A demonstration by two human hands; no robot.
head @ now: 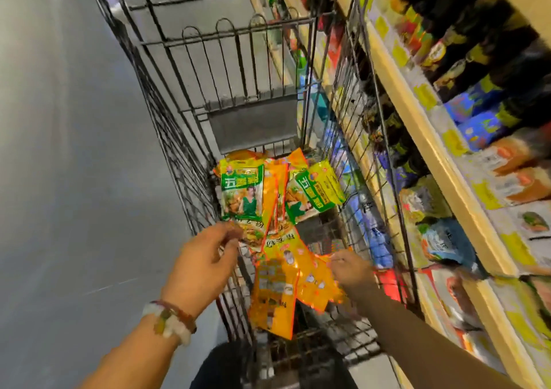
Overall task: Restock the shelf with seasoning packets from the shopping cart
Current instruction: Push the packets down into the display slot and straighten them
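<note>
Shelf point(423, 138): cream tiers on my right, crowded with bottles and bagged goods; blurred, so I cannot tell which gap takes my stock.

Shopping cart point(167, 138): dark wire, parked just beside the shelf, holding all the stock.

Green-and-yellow seasoning packets point(243, 192): two loose in the basket, one upright-ish at left, one tilted toward the shelf-side wire.

Orange seasoning packets point(277, 293): a fanned bunch, overlapping, nearest me.

My left hand point(205, 263): over the cart, fingers curled at the top edge of a packet point(249, 233) in the pile; it looks like a pinch.

My right hand point(351, 272): fingers closed on the edge of the orange bunch.

Handling note, my judgement: square the orange packets into one stack, faces the same way, before lifting. Slick film slides, so grip across the bunch, not by one corner.
</note>
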